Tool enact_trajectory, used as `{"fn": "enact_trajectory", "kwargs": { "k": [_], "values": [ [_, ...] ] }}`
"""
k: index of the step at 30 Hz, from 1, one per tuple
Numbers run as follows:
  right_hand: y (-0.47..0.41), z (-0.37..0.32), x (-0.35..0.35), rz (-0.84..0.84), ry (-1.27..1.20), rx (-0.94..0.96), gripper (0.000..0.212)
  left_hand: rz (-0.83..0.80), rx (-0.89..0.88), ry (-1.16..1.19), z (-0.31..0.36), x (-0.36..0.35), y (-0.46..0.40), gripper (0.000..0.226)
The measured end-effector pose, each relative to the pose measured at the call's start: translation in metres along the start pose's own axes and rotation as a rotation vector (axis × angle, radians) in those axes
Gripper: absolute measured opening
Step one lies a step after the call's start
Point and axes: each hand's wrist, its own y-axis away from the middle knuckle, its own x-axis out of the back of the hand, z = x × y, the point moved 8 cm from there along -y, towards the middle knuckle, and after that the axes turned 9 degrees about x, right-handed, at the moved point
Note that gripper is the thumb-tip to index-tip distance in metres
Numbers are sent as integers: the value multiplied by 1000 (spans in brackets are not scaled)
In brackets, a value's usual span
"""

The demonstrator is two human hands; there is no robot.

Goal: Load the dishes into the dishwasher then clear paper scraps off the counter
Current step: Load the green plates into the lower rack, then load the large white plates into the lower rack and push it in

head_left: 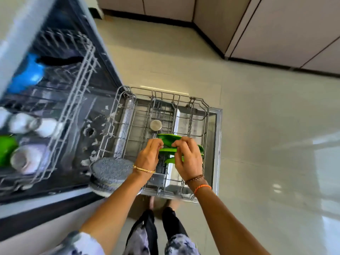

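Observation:
The dishwasher's lower rack [206,115] is pulled out over the open door. Several green plates [168,138] stand on edge in its right part. My left hand [149,157] pinches the left rim of one green plate, and my right hand [187,157] grips the plates from the right. A speckled grey plate [110,169] stands at the rack's near left corner, beside my left wrist. A small steel cup [155,124] sits in the rack just beyond the green plates. The upper rack [73,100], at left, holds white cups [46,127], a blue item [31,74] and a green bowl [6,150].
The open dishwasher door [218,144] juts out over the pale tiled floor [257,126]. Cabinet fronts [276,30] with a dark plinth run along the far side. My legs and feet [158,218] are right below the door's near edge.

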Motion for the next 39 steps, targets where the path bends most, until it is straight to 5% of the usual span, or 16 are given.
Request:
{"fn": "enact_trajectory", "kwargs": {
  "k": [9,13,16,20,28,39],
  "values": [
    [7,-120,23,122,-308,66,19,262,251,-100,4,109,93,41],
    [15,-188,25,163,-478,199,14,437,154,-62,6,170,151,19],
    [32,-253,20,120,-617,218,14,640,218,-39,3,223,212,28],
    [72,-348,24,-33,-862,201,14,902,354,-16,8,289,324,37],
    [185,-538,39,-394,-1241,461,13,1443,517,-261,37,380,563,14],
    [304,-719,-25,-1045,-1344,614,8,1890,1088,-202,18,430,765,16]
  ]
}}
